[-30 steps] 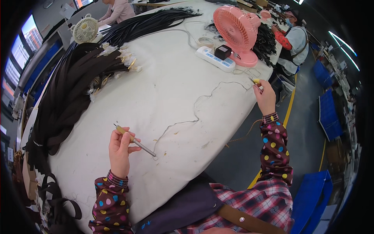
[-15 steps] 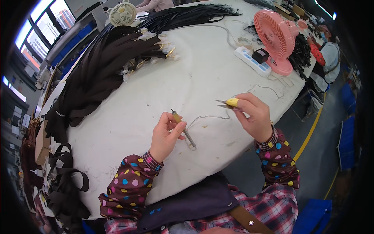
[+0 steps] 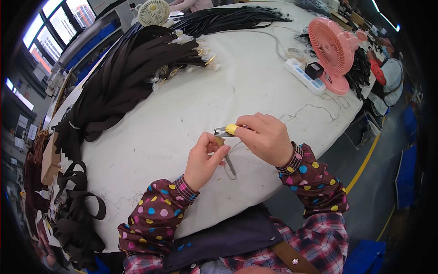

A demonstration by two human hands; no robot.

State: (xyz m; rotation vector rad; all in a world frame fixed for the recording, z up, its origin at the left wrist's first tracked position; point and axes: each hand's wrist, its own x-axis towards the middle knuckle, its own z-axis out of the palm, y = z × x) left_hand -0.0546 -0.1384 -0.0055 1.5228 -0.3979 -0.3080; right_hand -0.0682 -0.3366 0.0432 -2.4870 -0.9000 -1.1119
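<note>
My left hand (image 3: 201, 160) is closed around a slim pen-like tool (image 3: 231, 167) with a metal shaft at its lower end and a yellowish section between my fingers. A thin pale cord (image 3: 233, 177) loops beside the shaft. My right hand (image 3: 268, 138) grips small metal snips (image 3: 222, 134), yellow where they meet my fingers. Their blades lie at the upper end of the pen-like tool, around a small dark bit there; whether they touch it I cannot tell. Both hands are over the white-covered table (image 3: 228, 98).
Dark brown straps (image 3: 116, 91) with clear-wrapped ends spread over the left, and black straps (image 3: 228, 20) lie behind. A pink fan (image 3: 331, 48), a white power strip (image 3: 303, 76) and a black adapter (image 3: 314, 70) stand far right. A white fan (image 3: 153, 13) is at the back. Other people sit beyond.
My right hand has moved left with the snips, bringing the blades to the top of the pen-like tool. The left hand keeps its hold. The whole view has shifted slightly.
</note>
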